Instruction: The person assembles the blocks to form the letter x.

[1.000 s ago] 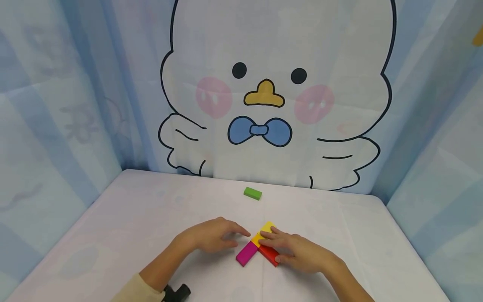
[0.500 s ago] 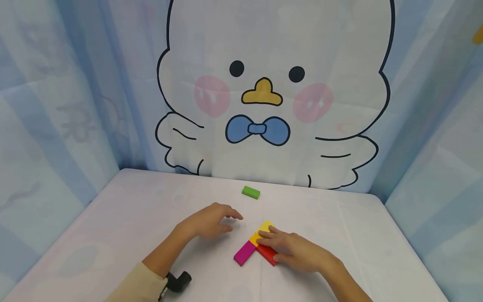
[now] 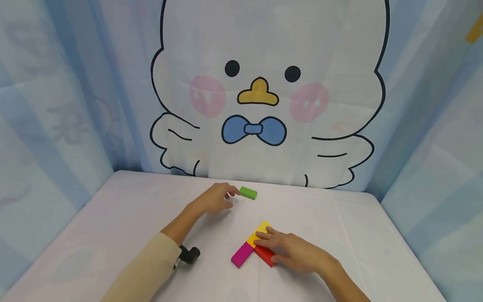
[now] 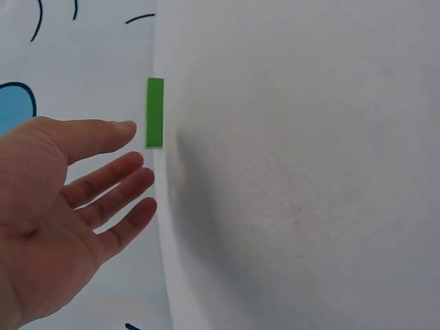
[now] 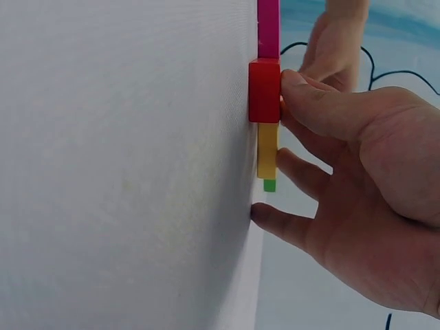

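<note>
A green block lies near the back edge of the table. My left hand reaches beside its left end with loosely extended fingers; in the left wrist view the thumb and fingers are near the block and hold nothing. Nearer the front, a yellow block, a magenta block and a red block meet at a corner. My right hand rests over the yellow and red blocks with spread fingers. In the right wrist view its thumb touches the red block. Part of the yellow block is hidden by fingers.
The blocks lie on a white cloth-covered table. A curtain with a cartoon bird hangs right behind the back edge, and blue-patterned cloth stands at both sides. A black wrist camera sits at the left sleeve.
My left hand has moved from beside the grouped blocks away toward the back, up to the green block. The right hand stays over the yellow and red blocks. The view has shifted slightly.
</note>
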Demonstrator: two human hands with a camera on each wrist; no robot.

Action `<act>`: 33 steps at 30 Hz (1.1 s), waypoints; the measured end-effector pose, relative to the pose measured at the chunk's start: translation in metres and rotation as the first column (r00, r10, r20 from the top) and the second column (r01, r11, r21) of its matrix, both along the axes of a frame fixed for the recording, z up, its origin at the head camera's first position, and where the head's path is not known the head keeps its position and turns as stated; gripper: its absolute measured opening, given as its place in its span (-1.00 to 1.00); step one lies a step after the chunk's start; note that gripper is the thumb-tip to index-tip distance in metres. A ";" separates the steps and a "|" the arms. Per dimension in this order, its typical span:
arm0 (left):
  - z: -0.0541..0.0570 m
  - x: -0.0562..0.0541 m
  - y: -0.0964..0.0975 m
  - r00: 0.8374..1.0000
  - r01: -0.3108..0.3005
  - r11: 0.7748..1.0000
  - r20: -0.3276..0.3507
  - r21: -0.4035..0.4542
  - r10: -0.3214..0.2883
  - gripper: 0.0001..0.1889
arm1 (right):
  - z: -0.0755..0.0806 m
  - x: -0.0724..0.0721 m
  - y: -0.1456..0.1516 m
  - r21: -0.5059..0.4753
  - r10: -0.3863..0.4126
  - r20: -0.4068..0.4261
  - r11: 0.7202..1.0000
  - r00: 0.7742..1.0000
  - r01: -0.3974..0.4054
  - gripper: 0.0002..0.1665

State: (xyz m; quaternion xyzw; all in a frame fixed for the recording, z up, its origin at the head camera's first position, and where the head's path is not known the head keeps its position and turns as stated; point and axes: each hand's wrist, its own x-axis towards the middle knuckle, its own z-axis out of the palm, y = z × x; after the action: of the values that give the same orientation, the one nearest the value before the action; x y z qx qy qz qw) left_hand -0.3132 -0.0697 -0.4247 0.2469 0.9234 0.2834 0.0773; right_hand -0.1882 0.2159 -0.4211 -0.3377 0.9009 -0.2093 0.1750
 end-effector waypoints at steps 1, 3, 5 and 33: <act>0.000 -0.004 0.001 1.000 -0.009 1.000 0.001 0.009 0.009 -0.57 | 0.000 0.000 0.000 -0.002 0.001 0.002 1.000 1.000 -0.001 -0.33; 0.001 -0.011 0.004 1.000 -0.028 0.999 0.004 0.031 0.028 -0.56 | 0.000 -0.001 0.001 -0.002 -0.001 0.006 1.000 1.000 0.001 -0.33; 0.001 -0.016 0.007 0.999 -0.041 0.998 0.012 0.051 0.040 -0.56 | -0.001 0.000 0.001 -0.002 0.002 0.005 1.000 1.000 -0.002 -0.33; -0.022 -0.055 0.040 0.997 -0.070 0.975 0.047 0.209 0.061 -0.53 | -0.003 -0.001 0.002 0.021 -0.025 0.024 0.999 0.999 0.025 -0.33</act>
State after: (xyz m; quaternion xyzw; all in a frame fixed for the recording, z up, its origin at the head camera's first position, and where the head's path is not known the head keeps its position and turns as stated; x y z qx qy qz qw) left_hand -0.3686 -0.0295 -0.4467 0.2174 0.8942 0.3867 0.0598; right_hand -0.1889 0.2178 -0.4239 -0.3221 0.9049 -0.2061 0.1866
